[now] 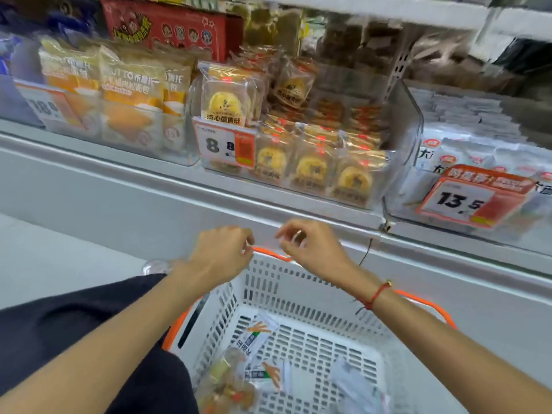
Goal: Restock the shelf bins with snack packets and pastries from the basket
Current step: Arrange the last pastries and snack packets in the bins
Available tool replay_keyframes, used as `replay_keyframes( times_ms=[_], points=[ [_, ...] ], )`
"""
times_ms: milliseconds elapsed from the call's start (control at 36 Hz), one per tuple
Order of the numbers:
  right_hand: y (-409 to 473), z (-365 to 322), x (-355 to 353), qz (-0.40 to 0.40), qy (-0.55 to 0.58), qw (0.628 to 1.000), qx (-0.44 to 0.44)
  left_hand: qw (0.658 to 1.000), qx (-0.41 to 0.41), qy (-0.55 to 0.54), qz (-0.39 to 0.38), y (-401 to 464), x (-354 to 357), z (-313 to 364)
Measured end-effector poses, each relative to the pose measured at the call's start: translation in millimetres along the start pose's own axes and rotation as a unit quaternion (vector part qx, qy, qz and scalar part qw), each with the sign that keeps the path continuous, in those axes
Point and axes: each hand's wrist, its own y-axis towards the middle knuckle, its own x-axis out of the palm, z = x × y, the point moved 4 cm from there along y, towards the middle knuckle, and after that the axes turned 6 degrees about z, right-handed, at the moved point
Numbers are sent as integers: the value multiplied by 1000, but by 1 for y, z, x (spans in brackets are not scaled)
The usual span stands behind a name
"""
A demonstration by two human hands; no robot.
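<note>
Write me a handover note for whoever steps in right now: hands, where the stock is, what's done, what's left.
Left hand: above the far rim of the basket, fingers loosely curled, holding nothing.
Right hand: beside it, also loosely curled and apparently empty; the fingertips are blurred.
Basket: white with orange handles, below the shelf edge. Still inside are two white snack packets, some clear-wrapped pastries at the near left corner, and a pale packet at the near right.
Shelf: the middle bin already holds many yellow pastries.
Left: move the remaining basket items to their matching bins.
</note>
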Motion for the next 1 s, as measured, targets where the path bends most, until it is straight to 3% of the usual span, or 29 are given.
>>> replay_keyframes(
  times_ms=[139, 222, 417, 500, 611, 722, 778, 1000],
  points=[
    [-48, 71, 79, -247, -18, 957, 148, 982, 28, 87, -166, -21, 76, -16],
    [-77, 94, 111, -341, -17, 918, 202, 958, 40, 132, -253, -32, 116, -20],
    [-138, 115, 181, -417, 34, 865, 279, 898, 39, 165, -406, -55, 192, -24],
    [-159, 109, 203, -464, 123, 813, 330, 869, 39, 195, -454, -73, 207, -26],
    [-175, 99, 222, -503, 213, 745, 383, 876, 30, 176, -447, -78, 210, -26],
    [-175, 94, 234, -486, 121, 817, 286, 887, -3, 129, -444, -75, 215, -30],
    [-173, 94, 232, -468, 118, 829, 282, 884, -17, 116, -453, -74, 214, -31],
    [-150, 108, 166, -494, 188, 773, 351, 881, -52, 30, -469, -47, 184, -20]
  ],
)
